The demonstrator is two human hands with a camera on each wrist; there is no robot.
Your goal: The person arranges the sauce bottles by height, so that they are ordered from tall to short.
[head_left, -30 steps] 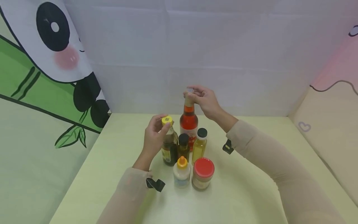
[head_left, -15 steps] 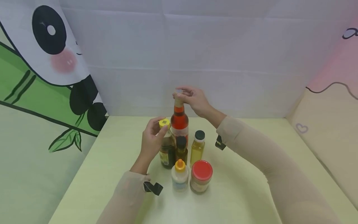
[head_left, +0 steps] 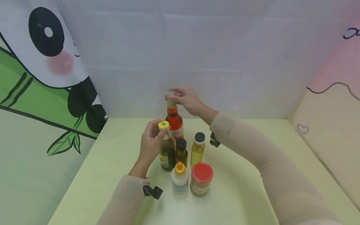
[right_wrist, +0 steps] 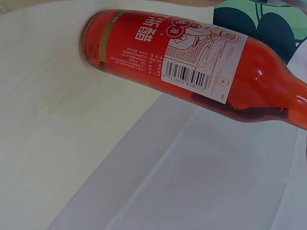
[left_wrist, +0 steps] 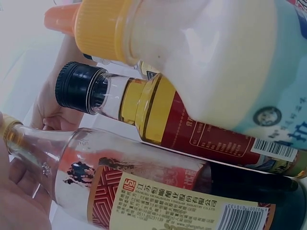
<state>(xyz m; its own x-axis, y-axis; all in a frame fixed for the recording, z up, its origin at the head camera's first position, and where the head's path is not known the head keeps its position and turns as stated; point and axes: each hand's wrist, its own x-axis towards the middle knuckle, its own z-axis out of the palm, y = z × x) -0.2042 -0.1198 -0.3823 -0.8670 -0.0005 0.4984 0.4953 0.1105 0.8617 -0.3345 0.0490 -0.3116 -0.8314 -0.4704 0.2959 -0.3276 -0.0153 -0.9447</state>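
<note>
In the head view my left hand (head_left: 150,142) holds a dark vinegar bottle (head_left: 167,156) by its neck, thumb and fingers about the yellow cap (head_left: 163,125). My right hand (head_left: 188,100) grips the top of a tall red vinegar bottle (head_left: 175,122), which stands upright behind the dark one and is partly hidden by it. The right wrist view shows the red bottle's label with a barcode. Close beside the dark bottle is a small black-capped bottle (head_left: 181,153), its yellow contents plain in the left wrist view.
A squeeze bottle (head_left: 180,179) with an orange tip and a red-lidded jar (head_left: 202,175) stand at the front of the group. To the right is a green-capped oil bottle (head_left: 198,150). A pale wall sheet (head_left: 225,78) rises behind the table (head_left: 253,184).
My right hand has moved the red bottle left, from behind the small black-capped bottle to behind the dark vinegar bottle. The left hand keeps its hold; the whole view has shifted slightly.
</note>
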